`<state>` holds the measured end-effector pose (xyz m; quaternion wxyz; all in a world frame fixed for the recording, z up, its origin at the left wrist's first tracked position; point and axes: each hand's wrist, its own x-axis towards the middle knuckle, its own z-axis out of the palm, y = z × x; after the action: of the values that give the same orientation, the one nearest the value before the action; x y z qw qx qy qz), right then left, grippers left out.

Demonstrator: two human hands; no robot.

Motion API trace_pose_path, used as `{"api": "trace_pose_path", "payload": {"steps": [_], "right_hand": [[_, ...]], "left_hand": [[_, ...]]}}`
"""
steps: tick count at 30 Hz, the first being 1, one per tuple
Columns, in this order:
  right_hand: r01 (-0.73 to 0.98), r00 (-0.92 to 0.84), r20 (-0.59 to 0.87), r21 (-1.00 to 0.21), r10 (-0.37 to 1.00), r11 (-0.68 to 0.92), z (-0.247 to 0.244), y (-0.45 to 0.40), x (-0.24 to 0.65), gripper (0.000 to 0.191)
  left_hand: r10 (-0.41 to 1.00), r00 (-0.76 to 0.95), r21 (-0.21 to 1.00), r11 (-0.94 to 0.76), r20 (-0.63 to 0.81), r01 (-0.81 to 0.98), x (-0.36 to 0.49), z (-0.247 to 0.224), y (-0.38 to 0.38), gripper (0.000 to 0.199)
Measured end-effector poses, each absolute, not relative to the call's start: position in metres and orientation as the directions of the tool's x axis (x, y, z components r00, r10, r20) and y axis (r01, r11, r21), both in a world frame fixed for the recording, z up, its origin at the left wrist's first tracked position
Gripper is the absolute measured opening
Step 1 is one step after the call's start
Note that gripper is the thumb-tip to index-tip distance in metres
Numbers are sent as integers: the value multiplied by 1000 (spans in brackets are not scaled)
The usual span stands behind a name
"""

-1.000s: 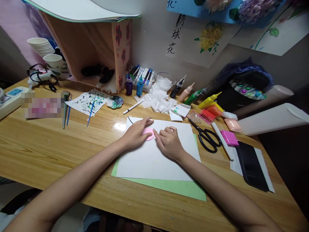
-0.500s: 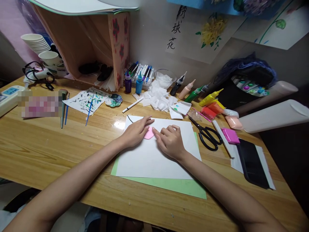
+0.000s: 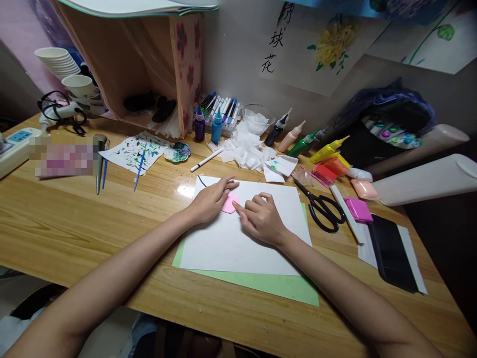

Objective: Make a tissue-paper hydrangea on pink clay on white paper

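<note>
A flat, rounded pink piece of modelling clay point(image 3: 228, 205) lies on a white sheet of paper point(image 3: 238, 248), which rests over a green sheet point(image 3: 283, 288). My left hand point(image 3: 209, 201) lies over the paper at the left of the clay, fingers stretched out, its thumb at the clay's edge and partly covering it. My right hand point(image 3: 261, 216) has its index finger extended onto the clay's right side, the other fingers loosely curled with nothing held in them. A dark curved line point(image 3: 201, 182) runs on the paper's upper left corner.
Black scissors point(image 3: 323, 208) lie right of the paper, near a magenta clay packet point(image 3: 358, 209) and a black tray point(image 3: 395, 256). Behind are white paper scraps point(image 3: 244, 151), a pen point(image 3: 206, 160) and several paint bottles point(image 3: 291, 136). Paintbrushes point(image 3: 140, 164) lie at left.
My right index fingertip has shifted slightly left and down, further onto the clay. My left hand stays in place. The whole view has shifted a little.
</note>
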<state>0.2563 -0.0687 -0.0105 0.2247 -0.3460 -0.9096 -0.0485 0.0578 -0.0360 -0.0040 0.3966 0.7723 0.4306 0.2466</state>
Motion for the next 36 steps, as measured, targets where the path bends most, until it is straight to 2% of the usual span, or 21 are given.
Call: {"api": "trace_pose_path", "payload": {"steps": [5,10,15,27,32,36], "right_hand": [[602,-719,390,-63,575,796,-9,-69,256,34],[586,-727,418,-35,545,809,-9,-70,256,35],[527,-775,386,-45,501,849,-11,-72,256,36],[597,-751,304,-70,587,799,-8,-71,252,37],[581,-780,231,-79,581,810,-7,-71,250,38],[577,-776,256,-78,576,813,-7,-71,248,37]], "left_hand": [[868,494,831,-310,50,461,57,-4,-36,43],[876,479,838,-298,50,456,57,-4,-36,42],[887,459,844,-280,45,457,58,-2,-36,41],[929,359,934,-200,85,297,57,-2,-33,35],[935,346,954,-169,76,249,57,-2,-32,34],[938,338,957,-163,74,242,57,-2,-32,34]]}}
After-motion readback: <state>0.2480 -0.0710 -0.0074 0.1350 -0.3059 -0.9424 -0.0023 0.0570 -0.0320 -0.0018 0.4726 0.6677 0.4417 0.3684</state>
